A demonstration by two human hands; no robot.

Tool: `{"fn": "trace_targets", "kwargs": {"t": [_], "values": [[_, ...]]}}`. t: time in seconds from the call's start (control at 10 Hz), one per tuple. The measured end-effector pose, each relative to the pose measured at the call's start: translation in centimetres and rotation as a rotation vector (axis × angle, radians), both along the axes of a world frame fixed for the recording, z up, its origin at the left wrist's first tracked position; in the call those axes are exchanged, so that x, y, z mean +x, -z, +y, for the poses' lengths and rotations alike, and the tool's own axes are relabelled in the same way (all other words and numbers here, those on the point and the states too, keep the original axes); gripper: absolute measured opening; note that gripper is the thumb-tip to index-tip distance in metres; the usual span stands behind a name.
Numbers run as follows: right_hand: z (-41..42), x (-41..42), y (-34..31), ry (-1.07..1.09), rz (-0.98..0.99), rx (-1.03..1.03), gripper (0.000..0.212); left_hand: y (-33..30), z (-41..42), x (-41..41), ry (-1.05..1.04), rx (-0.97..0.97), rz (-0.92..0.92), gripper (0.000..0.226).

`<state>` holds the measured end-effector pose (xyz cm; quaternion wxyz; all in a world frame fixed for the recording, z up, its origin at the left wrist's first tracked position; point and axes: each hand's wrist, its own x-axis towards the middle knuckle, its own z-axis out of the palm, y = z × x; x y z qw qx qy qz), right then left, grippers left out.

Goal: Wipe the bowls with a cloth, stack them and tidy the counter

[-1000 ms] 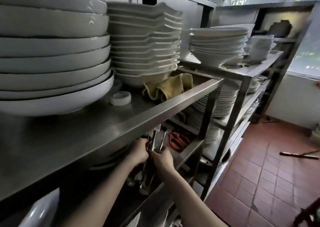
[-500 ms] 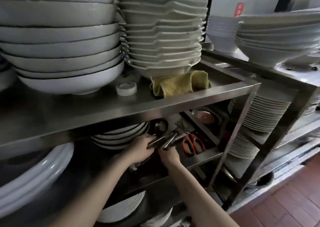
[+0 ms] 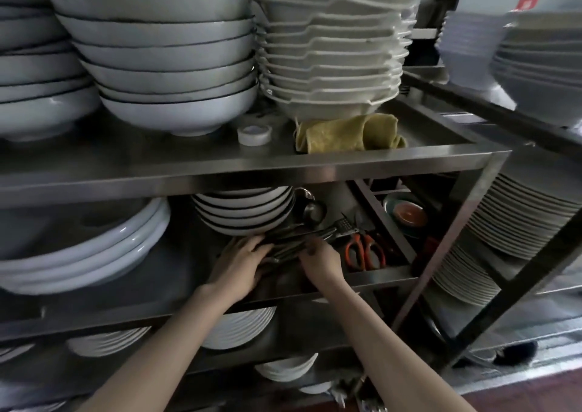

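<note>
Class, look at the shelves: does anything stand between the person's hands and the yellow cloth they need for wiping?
Yes. Both hands are on the middle shelf among metal utensils, while the cloth lies on the top shelf. The steel top shelf edge lies between them, so the hands must come out and go up over it.

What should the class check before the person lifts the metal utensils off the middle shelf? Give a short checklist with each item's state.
1. Both hands on the utensils: ok; the left hand and the right hand rest on the bundle.
2. Firm grip: cannot tell; the fingers are blurred.
3. Scissors apart from the bundle: ok; they lie just right of it.
4. Stacked bowls clear: not ok; they stand directly behind the utensils.
5. Cloth ready: ok; it lies folded on the top shelf.
</note>
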<state>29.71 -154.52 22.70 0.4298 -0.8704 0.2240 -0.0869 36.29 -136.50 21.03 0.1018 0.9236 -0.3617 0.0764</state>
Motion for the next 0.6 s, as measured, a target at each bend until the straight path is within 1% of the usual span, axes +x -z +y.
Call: {"fn": "trace_targets", "kwargs": {"t": [0.1, 0.2, 0.3, 0.4, 0.5, 0.6], "values": [[-0.3, -0.4, -0.8, -0.037, -0.015, -0.005, 0.032, -0.7, -0.2, -1.1, -0.023, -0.072, 0.032, 0.053], [0.1, -1.4, -0.9, -0.077, -0.051, -0.010, 0.036, -1.1, 0.1, -2.4, -0.052, -0.089, 0.053, 0.052], [1.0, -2.4, -1.4, -0.098, -0.068, -0.066, 0.039, -2.1, 0.8, -3.7, -0.061, -0.105, 0.077, 0.053], [2.6, -3.4, -1.7, -0.125, -0.101, -0.155, 0.037, -2.9, 2.1, -5.0, -0.039, -0.131, 0.060, 0.054], [4.8, -4.8, -2.4, -0.164, -0.128, -0.206, 0.037, -3.2, 4.1, -6.1, -0.035, -0.181, 0.088, 0.054], [7.0, -7.0, -1.2, -0.234, -0.191, -0.274, 0.036, -1.7, 6.5, -7.7, -0.026, -0.245, 0.106, 0.053]]}}
